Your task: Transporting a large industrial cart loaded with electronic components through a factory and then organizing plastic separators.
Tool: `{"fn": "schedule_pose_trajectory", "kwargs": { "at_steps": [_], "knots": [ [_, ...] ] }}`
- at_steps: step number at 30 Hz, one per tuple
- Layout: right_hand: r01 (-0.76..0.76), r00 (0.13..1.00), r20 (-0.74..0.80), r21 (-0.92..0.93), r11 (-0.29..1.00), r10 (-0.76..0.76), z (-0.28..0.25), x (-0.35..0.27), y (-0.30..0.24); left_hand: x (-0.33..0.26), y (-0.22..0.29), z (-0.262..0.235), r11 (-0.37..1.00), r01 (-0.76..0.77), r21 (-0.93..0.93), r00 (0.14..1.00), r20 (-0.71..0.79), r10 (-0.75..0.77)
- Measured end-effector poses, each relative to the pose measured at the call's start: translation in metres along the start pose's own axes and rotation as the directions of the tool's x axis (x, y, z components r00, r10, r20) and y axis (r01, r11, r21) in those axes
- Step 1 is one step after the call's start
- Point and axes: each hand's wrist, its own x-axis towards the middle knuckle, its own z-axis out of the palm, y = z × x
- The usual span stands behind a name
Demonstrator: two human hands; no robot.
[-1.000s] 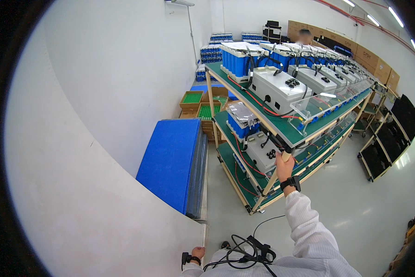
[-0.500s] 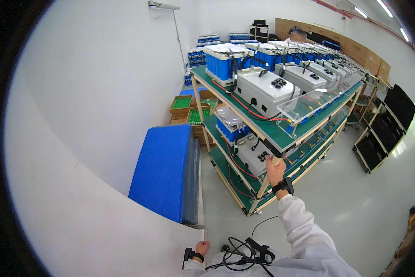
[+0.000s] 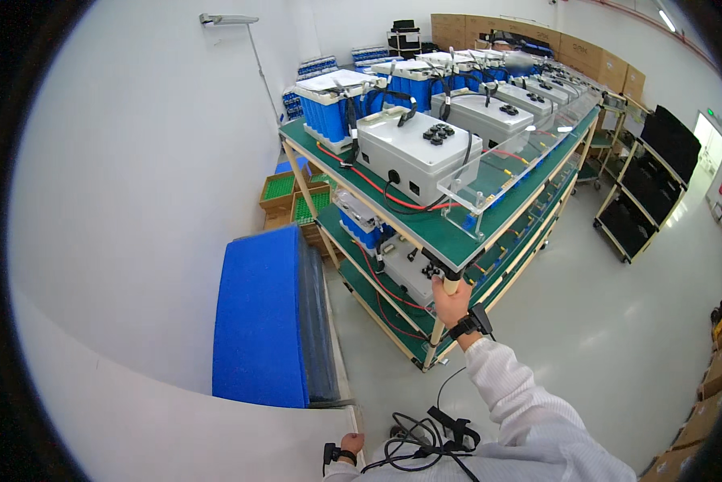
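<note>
My right hand [image 3: 451, 304] is wrapped round the beige corner post of a rack cart [image 3: 444, 328], just beneath its top shelf. Green boards form the cart's several shelves. On top stand blue battery packs [image 3: 325, 115] with white covers, and white boxes [image 3: 419, 153] with black round connectors and cables. Another battery pack [image 3: 359, 227] and white box [image 3: 401, 267] sit on the shelf below. Low at my left side, my left hand [image 3: 352, 443] is closed in a fist beside the edge of a low white wall; nothing shows in it.
Blue boards [image 3: 258, 317] lean upright by the wall on the left. Behind them are cartons with green trays [image 3: 279, 188]. A trolley with black panels [image 3: 648, 193] stands at right; cardboard boxes [image 3: 710, 414] line the right rim. Black cable [image 3: 413, 446] hangs before me.
The cart, with my right hand still round its post, has shifted left in view. The blue boards and far trolley also sit further left. My left hand appears slightly lower.
</note>
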Motion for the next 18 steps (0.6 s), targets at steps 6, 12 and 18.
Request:
{"fn": "schedule_pose_trajectory", "kwargs": {
  "at_steps": [6, 12, 18],
  "knots": [
    [-0.104, 0.992, 0.071, 0.016, 0.994, 0.103, -0.003, 0.001, 0.003, 0.03, 0.019, -0.002, 0.934, -0.355, -0.036, 0.935, -0.039, 0.353],
    [-0.051, 0.993, 0.109, 0.091, 0.995, 0.041, 0.022, -0.002, -0.016, 0.126, 0.171, -0.103, 0.706, -0.463, -0.536, 0.87, -0.427, 0.246],
    [-0.071, 0.994, 0.076, -0.05, 0.996, 0.074, -0.002, -0.001, 0.03, 0.085, 0.498, -0.225, 0.223, -0.627, -0.747, 0.753, -0.507, 0.418]
  ]
}}
